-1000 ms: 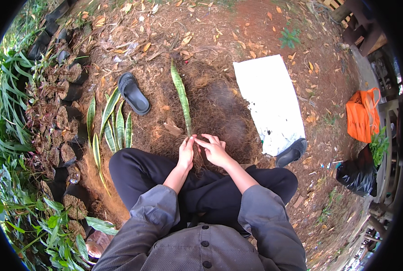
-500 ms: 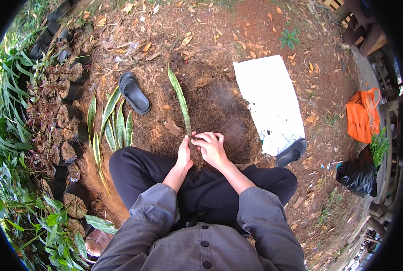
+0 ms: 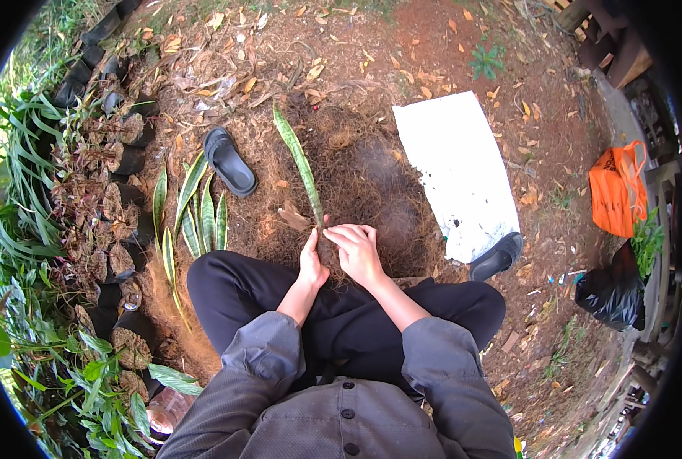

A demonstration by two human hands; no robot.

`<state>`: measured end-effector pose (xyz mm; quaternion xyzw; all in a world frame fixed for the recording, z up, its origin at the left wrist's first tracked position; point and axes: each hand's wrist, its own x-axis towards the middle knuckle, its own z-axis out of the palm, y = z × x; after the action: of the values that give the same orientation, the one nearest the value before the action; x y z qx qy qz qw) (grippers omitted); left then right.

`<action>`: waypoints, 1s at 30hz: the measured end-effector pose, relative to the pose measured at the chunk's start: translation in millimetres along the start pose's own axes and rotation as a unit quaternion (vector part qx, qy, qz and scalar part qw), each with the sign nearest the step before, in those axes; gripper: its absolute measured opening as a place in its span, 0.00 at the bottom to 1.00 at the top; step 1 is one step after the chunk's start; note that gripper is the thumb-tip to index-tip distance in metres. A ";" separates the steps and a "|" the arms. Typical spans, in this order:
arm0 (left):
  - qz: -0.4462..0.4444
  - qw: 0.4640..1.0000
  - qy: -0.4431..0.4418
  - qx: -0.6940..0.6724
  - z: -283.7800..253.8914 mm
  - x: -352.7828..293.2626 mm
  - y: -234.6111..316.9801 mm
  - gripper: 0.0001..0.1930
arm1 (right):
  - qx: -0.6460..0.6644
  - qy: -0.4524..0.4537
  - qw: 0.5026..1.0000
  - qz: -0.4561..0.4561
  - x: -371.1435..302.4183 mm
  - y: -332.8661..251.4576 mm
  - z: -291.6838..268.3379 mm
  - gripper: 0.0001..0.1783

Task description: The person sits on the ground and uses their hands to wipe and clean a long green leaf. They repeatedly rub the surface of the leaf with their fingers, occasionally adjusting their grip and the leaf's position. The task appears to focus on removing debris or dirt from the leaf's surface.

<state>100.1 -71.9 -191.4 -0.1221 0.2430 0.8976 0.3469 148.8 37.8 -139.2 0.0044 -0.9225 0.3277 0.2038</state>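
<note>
A long snake plant leaf (image 3: 300,164), green with a paler edge, stands up from between my hands and leans to the left. My left hand (image 3: 311,264) grips its base from the left, thumb upward. My right hand (image 3: 356,251) has its fingertips pinched at the same base, the fingers curled. The very bottom of the leaf is hidden by my fingers. Just beyond my hands lies a bed of brown coconut fibre (image 3: 348,164), with darker patches in it. Left of my knee, several more snake plant leaves (image 3: 190,191) lie on the ground.
A black sandal (image 3: 230,161) lies beyond the loose leaves; another sandal (image 3: 497,257) touches a soiled white sack (image 3: 459,172). An orange bag (image 3: 615,191) and a black plastic bag (image 3: 610,294) stand far right. Potted plants in black bags (image 3: 130,157) line the left.
The leaf's upper end has tipped a little to the left. Both hands stay at its base, nearly in place.
</note>
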 end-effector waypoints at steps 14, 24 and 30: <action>-0.015 0.996 0.051 0.067 10.9 -7.7 0.8 0.19 | -0.008 -0.086 0.994 0.059 -8.7 1.4 16.1 0.18; -0.003 0.992 0.070 0.105 -10.0 6.6 -1.3 0.18 | -0.166 -0.020 0.908 0.384 -0.3 83.6 -24.3 0.23; -0.013 0.994 0.069 0.089 -15.6 7.9 -2.4 0.19 | -0.181 0.142 0.904 0.360 4.9 115.7 -30.3 0.24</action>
<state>96.8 -74.0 -208.6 -0.1555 0.3435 0.8575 0.3500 139.2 147.6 -185.8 -0.4119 -0.8660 0.2031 0.1981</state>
